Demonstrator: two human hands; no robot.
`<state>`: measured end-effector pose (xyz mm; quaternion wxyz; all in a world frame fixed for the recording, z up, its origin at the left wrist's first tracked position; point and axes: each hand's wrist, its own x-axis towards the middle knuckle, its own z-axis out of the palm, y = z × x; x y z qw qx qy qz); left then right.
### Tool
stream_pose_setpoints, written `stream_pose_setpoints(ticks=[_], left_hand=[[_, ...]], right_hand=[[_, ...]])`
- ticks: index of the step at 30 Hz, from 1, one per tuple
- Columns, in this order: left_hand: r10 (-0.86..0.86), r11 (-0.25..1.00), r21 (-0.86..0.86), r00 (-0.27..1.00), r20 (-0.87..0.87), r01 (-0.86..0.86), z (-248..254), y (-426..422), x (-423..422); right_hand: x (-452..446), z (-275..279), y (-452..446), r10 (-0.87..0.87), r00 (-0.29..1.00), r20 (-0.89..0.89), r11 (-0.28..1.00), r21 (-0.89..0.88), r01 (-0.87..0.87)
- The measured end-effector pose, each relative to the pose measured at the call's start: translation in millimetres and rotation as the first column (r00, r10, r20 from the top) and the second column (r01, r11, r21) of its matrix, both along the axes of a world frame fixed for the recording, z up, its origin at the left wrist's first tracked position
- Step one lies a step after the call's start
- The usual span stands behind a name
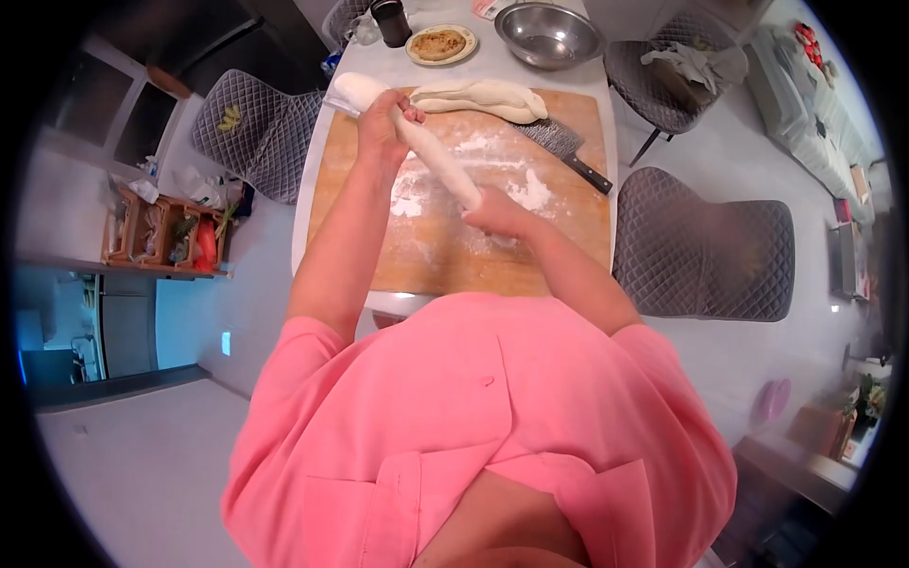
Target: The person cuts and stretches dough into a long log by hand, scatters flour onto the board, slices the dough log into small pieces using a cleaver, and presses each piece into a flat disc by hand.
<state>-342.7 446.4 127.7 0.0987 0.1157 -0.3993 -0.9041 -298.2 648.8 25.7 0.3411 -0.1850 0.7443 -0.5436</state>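
A long, pale rope of dough runs slantwise over the floured wooden board. My left hand is wrapped round its upper part, and a thick end sticks out past the fingers toward the board's far left corner. Around the lower end closes my right hand, near the middle of the board. More dough lies in long folded strips along the far edge. Beside it, a cleaver with a black handle rests at the right. White flour is scattered under and around the rope.
Beyond the board stand a plate with a browned flatbread, a steel bowl and a dark cup. Grey quilted chairs flank the table. A wooden rack with bags is on the left.
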Motion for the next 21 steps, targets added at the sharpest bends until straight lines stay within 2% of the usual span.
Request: stream_pose_setpoints(ticks=[1,5,8,10,14,16,20,21], left_hand=[[-0.006,1.000,-0.008,1.000,0.018,0.006,3.1,1.7,-2.7],[0.003,1.000,-0.014,1.000,0.008,-0.003,21.8,8.2,-4.6],[-0.020,0.997,-0.069,0.998,-0.063,0.016,32.2,13.5,-5.1],[-0.047,0.996,-0.075,0.996,-0.074,0.042,38.7,15.6,-6.8],[-0.092,0.988,-0.134,0.988,-0.121,0.075,44.0,13.5,-13.0],[-0.142,0.981,-0.148,0.985,-0.100,0.126,49.6,18.2,-8.5],[-0.153,0.983,-0.114,0.984,-0.087,0.143,60.5,35.2,3.9],[-0.169,0.978,-0.131,0.985,-0.048,0.161,61.0,42.5,9.7]], right_hand=[[-1.6,-4.8,0.0,-0.022,0.998,-0.053,1.000,0.016,0.022],[3.7,-11.9,7.9,-0.005,0.998,-0.066,0.999,-0.037,0.002],[9.8,-8.7,9.5,-0.104,0.980,-0.169,0.994,-0.059,0.095],[9.4,-6.0,10.2,-0.107,0.992,-0.059,0.991,0.073,0.111],[10.0,-27.0,12.4,-0.079,0.997,-0.010,0.997,0.024,0.080],[13.5,-33.6,9.1,-0.183,0.943,-0.278,0.983,-0.074,0.169],[17.5,-18.9,13.2,-0.188,0.953,-0.238,0.981,-0.012,0.191],[17.0,-16.7,14.2,-0.138,0.980,-0.142,0.990,0.006,0.140]])
